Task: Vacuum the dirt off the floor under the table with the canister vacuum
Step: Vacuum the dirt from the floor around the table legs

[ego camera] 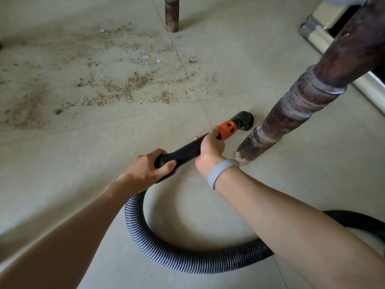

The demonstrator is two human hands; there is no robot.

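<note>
Gripping the wand (187, 150) two-handed: left hand (149, 167) has its fingers curled round the rear end where the ribbed hose (166, 253) joins, right hand (210, 147) has its fingers wrapped round the wand just behind the orange collar (226, 130). Brush nozzle (244, 122) sits at the floor (291, 174) right beside the near table leg (302, 109); can't tell if the bristles touch the leg. Wand's long axis runs from the left hand forward and right, toward that leg, not toward the mess. Dirt (116, 84) lies forward and left of the nozzle, well apart, spread between the near leg and the far leg (171, 15), with two paper scraps (145, 57) in it. My read: nothing picked up yet. Next move needs the nozzle swung left, pivoting at the left hand, right hand steering since it's nearer the head. Hose loop behind has slack.
</note>
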